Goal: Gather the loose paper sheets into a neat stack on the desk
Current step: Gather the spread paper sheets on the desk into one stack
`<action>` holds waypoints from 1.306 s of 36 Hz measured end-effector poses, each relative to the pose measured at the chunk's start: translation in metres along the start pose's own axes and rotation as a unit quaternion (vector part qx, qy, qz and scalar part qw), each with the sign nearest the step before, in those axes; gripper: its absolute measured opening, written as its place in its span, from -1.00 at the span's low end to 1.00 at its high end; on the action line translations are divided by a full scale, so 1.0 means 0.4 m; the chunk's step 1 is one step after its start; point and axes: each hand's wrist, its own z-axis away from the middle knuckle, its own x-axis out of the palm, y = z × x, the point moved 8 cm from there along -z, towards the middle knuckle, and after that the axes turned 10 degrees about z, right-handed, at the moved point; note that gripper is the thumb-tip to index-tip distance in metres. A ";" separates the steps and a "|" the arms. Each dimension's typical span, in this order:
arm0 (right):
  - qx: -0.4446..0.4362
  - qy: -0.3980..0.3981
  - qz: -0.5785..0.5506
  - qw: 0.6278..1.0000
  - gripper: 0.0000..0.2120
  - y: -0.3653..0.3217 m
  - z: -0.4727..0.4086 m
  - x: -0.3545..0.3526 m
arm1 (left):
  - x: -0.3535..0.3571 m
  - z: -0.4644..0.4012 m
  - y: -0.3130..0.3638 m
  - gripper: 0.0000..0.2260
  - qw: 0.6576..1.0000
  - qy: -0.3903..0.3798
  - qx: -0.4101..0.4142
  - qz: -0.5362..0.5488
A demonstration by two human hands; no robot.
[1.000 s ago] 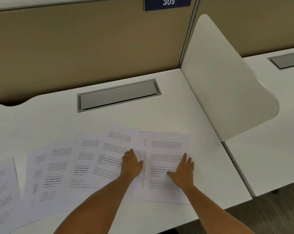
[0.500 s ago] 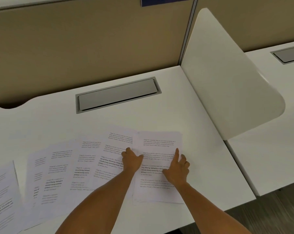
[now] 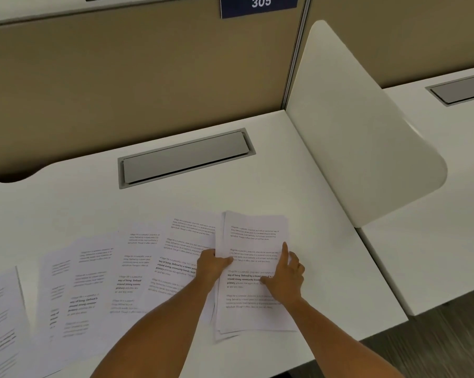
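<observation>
the small pile of sheets [image 3: 253, 271] lies at the right end of the spread, near the front edge of the white table [image 3: 99, 203]. the left hand [image 3: 212, 264] grips the pile's left edge, thumb on top and fingers apparently tucked under, pinching the few sheets together. the right hand [image 3: 286, 276] rests on top of the pile with the forefinger stretched toward the far end and the other fingers loosely curled, pressing the paper flat to the table.

the pile is not square yet: lower sheets peek out at the near left corner and along the left side, and the far left corner looks slightly lifted. to the left, the fanned sheets [image 3: 137, 268] overlap one another like tiles, and one more sheet [image 3: 1, 323] lies apart at the far left, partly cut off by the frame.

to do this step well, i judge the right hand should keep light downward pressure so the top sheet does not skate, while the left hand draws the next fanned sheet under or onto the pile rather than dragging several at once. thin paper is likely to buckle if pushed from one corner, so a flat palm sweep is safer. squaring is best left for last: lift the pile upright, tap the long edge, then the short edge on the table. the front edge is close, so sheets could slide off.
</observation>
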 end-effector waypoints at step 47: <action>0.051 -0.087 -0.392 0.914 -0.85 -0.332 0.161 0.100 | -0.377 -0.021 0.068 -0.74 0.991 0.077 0.067 -0.084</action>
